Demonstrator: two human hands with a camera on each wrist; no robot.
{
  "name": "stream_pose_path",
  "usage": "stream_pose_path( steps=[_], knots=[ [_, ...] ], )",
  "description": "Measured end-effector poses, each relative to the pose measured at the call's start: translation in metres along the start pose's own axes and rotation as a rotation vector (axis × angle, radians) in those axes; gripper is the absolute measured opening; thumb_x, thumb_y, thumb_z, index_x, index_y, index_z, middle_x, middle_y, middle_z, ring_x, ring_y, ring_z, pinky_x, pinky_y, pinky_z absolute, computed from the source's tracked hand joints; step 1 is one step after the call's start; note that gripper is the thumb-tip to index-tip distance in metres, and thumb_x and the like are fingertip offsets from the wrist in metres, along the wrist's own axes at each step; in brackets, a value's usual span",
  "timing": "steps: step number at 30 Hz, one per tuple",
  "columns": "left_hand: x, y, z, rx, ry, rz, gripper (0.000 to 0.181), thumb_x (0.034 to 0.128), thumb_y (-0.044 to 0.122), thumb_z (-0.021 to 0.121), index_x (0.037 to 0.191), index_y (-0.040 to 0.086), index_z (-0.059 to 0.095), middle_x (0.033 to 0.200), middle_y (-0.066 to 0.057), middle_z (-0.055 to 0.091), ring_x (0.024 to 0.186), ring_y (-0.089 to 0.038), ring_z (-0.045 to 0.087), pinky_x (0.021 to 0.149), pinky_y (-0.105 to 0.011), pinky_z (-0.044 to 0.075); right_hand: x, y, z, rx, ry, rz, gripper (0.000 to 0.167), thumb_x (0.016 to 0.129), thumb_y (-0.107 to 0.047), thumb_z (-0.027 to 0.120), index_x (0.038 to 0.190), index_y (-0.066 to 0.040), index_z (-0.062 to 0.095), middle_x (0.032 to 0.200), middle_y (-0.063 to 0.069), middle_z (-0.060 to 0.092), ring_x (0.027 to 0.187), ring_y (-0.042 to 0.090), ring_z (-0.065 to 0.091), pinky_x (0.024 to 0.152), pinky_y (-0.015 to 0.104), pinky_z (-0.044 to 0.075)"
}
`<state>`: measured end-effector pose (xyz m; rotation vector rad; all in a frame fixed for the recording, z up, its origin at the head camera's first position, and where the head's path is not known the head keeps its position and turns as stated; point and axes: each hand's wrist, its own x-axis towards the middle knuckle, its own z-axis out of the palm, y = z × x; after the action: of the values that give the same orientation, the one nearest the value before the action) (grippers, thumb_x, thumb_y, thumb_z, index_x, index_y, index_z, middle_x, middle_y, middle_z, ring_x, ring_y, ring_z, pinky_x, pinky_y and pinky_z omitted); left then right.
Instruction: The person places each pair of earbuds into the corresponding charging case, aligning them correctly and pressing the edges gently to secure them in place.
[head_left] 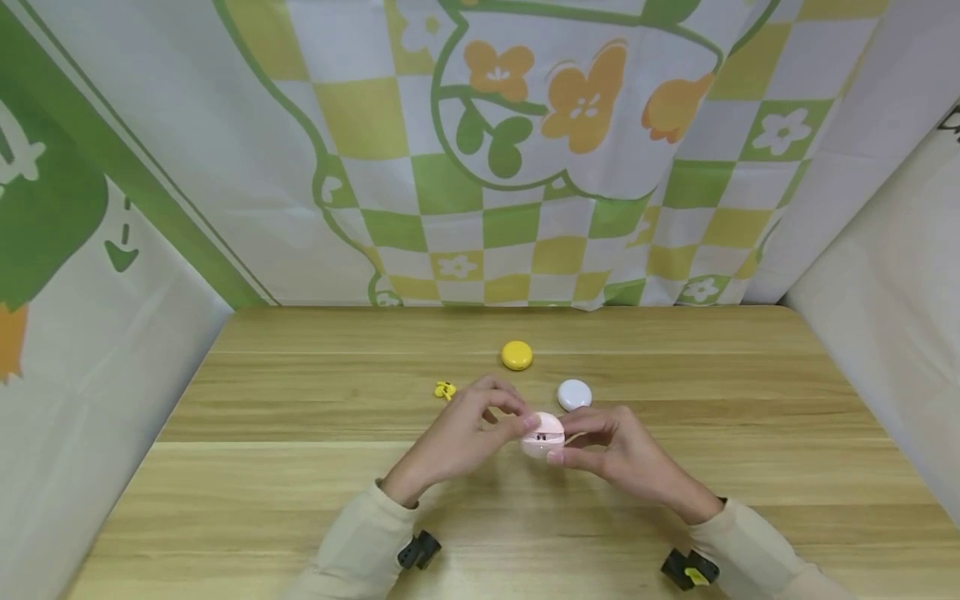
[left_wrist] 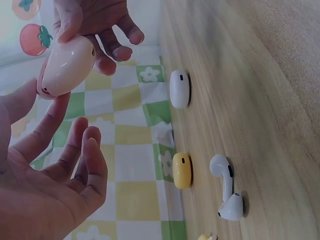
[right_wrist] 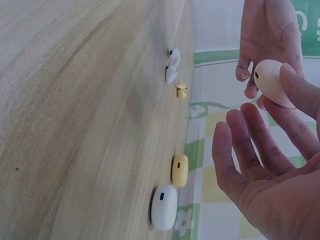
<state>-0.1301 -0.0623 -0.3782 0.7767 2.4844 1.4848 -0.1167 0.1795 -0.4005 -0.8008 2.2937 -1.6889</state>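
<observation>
A rounded pink earbud case (head_left: 542,448) is held up over the table between both hands. Its lid looks parted from the base, and two small dark marks show along the seam in the head view. My left hand (head_left: 474,427) pinches the case's left side between thumb and index finger, the other fingers loosely bent. On the opposite side my right hand (head_left: 628,457) grips it with thumb and index finger. Just beyond the right fingers lies a white case (head_left: 574,394). White earbuds (left_wrist: 228,187) lie on the table, hidden in the head view.
A yellow case (head_left: 517,355) lies farther back on the wooden table (head_left: 300,500). Small yellow earbuds (head_left: 445,390) sit beyond the left hand. Patterned cloth (head_left: 517,225) hangs behind the table, with more cloth at both sides.
</observation>
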Motion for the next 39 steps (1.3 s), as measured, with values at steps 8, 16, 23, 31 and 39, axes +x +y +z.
stream_pose_path(
  steps=[8,16,23,31,39],
  knots=[
    [-0.0037,0.0035,0.0008,0.019,0.007,0.045,0.017,0.0953,0.028,0.074,0.102,0.012,0.076,0.115,-0.003,0.062,0.11,-0.017,0.054,0.088,-0.04,0.049,-0.0005,-0.0007,-0.0016,-0.013,0.008,0.018,0.024,0.088,-0.008,0.079,0.11,0.001,0.076,0.109,0.011,0.073,0.096,0.018,0.069,0.083,0.037,0.059],
    [-0.0064,0.0014,0.0002,0.04,-0.012,0.054,0.023,0.0946,0.029,0.075,0.111,0.012,0.075,0.114,0.005,0.058,0.111,-0.013,0.054,0.09,-0.039,0.049,-0.0004,-0.0044,-0.0036,-0.01,0.022,0.046,0.023,0.087,-0.007,0.08,0.109,0.0,0.077,0.109,0.009,0.073,0.095,0.019,0.069,0.083,0.036,0.059],
    [-0.0064,-0.0009,0.0022,0.063,-0.009,0.075,0.02,0.0979,0.028,0.07,0.109,0.011,0.074,0.115,0.002,0.059,0.109,-0.019,0.056,0.09,-0.04,0.049,0.0005,-0.0042,-0.0014,-0.027,0.026,0.012,0.024,0.089,-0.005,0.077,0.112,0.003,0.075,0.108,0.013,0.073,0.094,0.019,0.07,0.083,0.036,0.059],
    [-0.0064,-0.0028,0.004,0.035,0.025,0.037,0.021,0.0993,0.031,0.068,0.106,0.011,0.074,0.112,0.002,0.059,0.108,-0.021,0.057,0.09,-0.042,0.049,0.0007,-0.003,0.0021,-0.187,0.096,-0.108,0.041,0.086,-0.004,0.08,0.126,0.001,0.069,0.115,0.008,0.073,0.094,0.016,0.07,0.084,0.036,0.059],
    [-0.0062,-0.0033,0.0043,0.009,0.046,-0.002,0.022,0.1006,0.031,0.065,0.102,0.011,0.075,0.112,0.0,0.06,0.107,-0.018,0.056,0.091,-0.047,0.048,0.0025,-0.0048,0.0041,-0.423,0.171,-0.337,0.06,0.075,-0.012,0.091,0.128,-0.002,0.067,0.121,0.008,0.071,0.104,0.023,0.07,0.085,0.037,0.059]
  ],
)
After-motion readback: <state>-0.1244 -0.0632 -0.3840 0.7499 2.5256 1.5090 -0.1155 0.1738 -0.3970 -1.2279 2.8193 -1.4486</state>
